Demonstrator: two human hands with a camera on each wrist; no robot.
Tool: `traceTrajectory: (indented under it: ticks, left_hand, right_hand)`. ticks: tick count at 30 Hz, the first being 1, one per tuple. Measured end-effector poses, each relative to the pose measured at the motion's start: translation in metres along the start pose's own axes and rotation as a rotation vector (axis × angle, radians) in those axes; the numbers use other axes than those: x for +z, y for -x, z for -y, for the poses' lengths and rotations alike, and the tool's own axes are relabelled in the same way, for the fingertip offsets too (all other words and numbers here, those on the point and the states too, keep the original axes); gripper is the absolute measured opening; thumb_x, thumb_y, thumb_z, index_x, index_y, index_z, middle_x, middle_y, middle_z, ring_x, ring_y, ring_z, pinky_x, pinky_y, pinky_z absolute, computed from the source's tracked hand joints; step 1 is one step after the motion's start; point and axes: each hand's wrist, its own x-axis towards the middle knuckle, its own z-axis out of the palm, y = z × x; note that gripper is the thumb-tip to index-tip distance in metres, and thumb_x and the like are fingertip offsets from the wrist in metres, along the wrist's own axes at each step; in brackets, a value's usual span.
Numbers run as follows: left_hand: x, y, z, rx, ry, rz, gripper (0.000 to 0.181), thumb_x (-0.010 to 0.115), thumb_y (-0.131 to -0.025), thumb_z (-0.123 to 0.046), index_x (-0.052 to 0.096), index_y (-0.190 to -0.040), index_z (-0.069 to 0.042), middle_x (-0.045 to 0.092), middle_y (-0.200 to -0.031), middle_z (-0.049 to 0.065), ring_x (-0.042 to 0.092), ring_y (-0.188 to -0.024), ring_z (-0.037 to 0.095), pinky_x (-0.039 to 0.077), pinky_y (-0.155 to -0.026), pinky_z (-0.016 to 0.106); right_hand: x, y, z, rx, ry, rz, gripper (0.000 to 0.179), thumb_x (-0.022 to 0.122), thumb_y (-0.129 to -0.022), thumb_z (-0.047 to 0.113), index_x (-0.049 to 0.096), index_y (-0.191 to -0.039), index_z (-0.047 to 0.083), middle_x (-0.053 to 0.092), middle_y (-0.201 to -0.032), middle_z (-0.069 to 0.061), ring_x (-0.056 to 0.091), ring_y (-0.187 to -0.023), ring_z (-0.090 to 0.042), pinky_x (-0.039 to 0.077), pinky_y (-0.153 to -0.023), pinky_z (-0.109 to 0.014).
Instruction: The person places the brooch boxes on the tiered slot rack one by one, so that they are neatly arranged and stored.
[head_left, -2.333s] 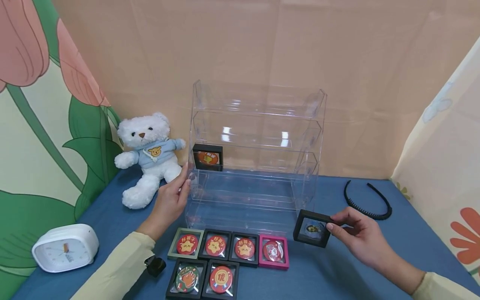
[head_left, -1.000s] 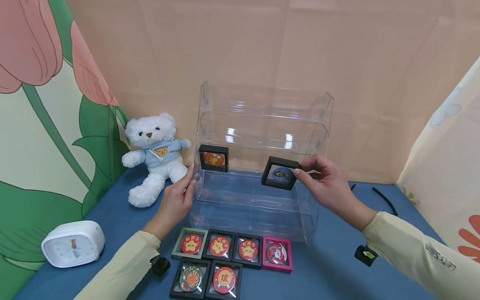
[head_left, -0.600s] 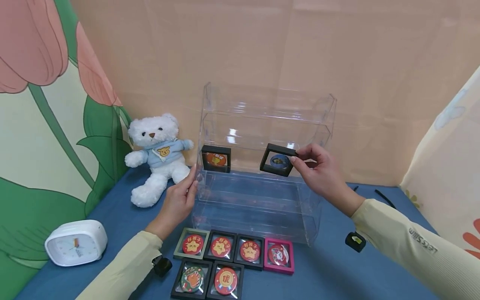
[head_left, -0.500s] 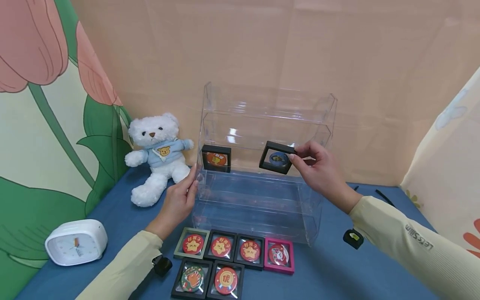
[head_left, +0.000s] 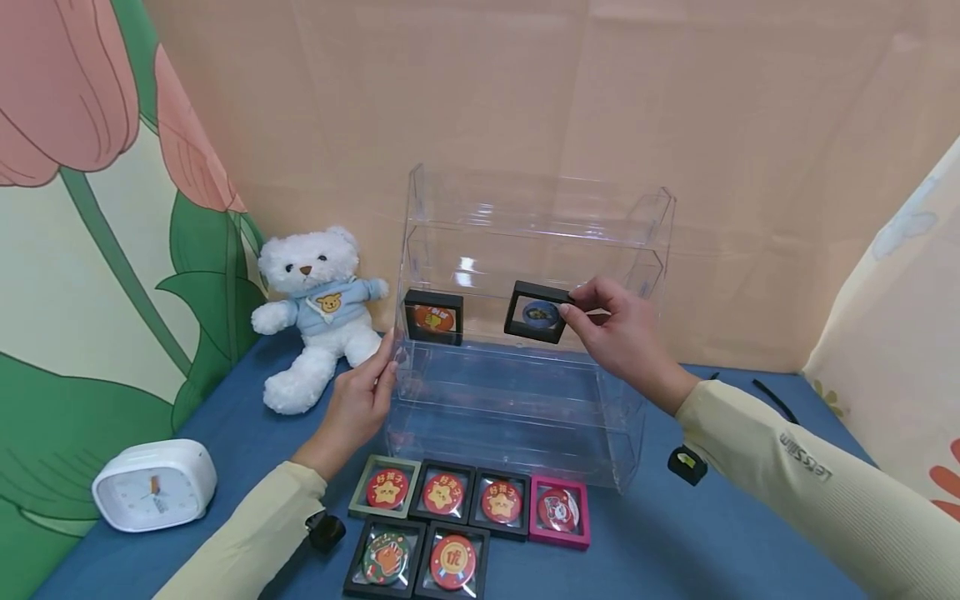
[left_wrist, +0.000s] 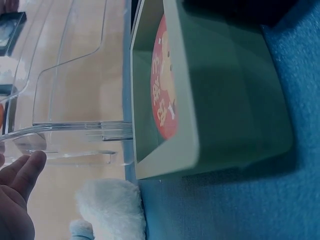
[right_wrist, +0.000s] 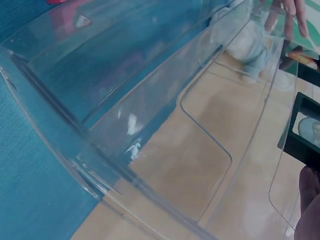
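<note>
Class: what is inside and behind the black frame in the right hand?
Inside the black frame is a blue disc. The tan backdrop shows behind; whatever the solid border covers cannot be seen.

Head view: high, facing forward-down. Wrist views: close, tilted, left beside green frame (left_wrist: 230, 100); all share clear rack (head_left: 498, 387).

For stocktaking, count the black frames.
6: a black frame in the right hand, another on the clear rack, on the table, two in the back row, two in front.
</note>
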Motion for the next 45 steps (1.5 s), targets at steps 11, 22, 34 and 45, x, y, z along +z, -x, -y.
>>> traceTrajectory:
  ticks: [11, 22, 34, 45]
  left_hand:
    - [0.000, 0.000, 0.001, 0.006, -0.001, 0.005, 0.052, 0.056, -0.093, 0.002, 0.039, -0.142, 0.001, 0.059, -0.122, 0.020, 0.066, -0.074, 0.022, 0.053, -0.064, 0.039]
    - [0.004, 0.002, 0.003, 0.023, 0.009, -0.024, 0.054, 0.058, -0.090, 0.006, 0.041, -0.141, 0.001, 0.065, -0.109, 0.020, 0.060, -0.062, 0.017, 0.051, -0.057, 0.037]
    - [0.002, 0.001, 0.003, 0.009, 0.007, -0.023, 0.052, 0.057, -0.090, 0.006, 0.042, -0.140, 0.002, 0.067, -0.101, 0.020, 0.063, -0.064, 0.019, 0.052, -0.058, 0.039]
    - [0.003, 0.000, 0.002, 0.030, 0.003, -0.050, 0.052, 0.059, -0.089, 0.007, 0.044, -0.139, 0.003, 0.067, -0.093, 0.020, 0.060, -0.059, 0.018, 0.051, -0.054, 0.039]
  right_hand:
    - [0.012, 0.001, 0.002, 0.043, -0.002, 0.111, 0.014, 0.069, -0.088, 0.012, 0.062, -0.100, 0.009, 0.064, -0.093, -0.003, 0.064, -0.082, -0.017, 0.053, -0.072, -0.032]
    - [0.015, 0.000, 0.002, 0.040, 0.019, 0.133, 0.016, 0.069, -0.088, 0.014, 0.064, -0.102, 0.006, 0.067, -0.095, -0.005, 0.066, -0.082, -0.019, 0.054, -0.072, -0.034]
    - [0.011, -0.010, 0.011, -0.021, 0.112, 0.197, 0.011, 0.067, -0.090, 0.014, 0.070, -0.096, 0.007, 0.068, -0.086, -0.003, 0.064, -0.075, -0.016, 0.053, -0.067, -0.031]
    - [0.012, -0.020, 0.022, -0.014, 0.141, 0.273, 0.007, 0.067, -0.090, 0.014, 0.070, -0.089, 0.008, 0.065, -0.080, 0.000, 0.057, -0.067, -0.015, 0.051, -0.063, -0.029]
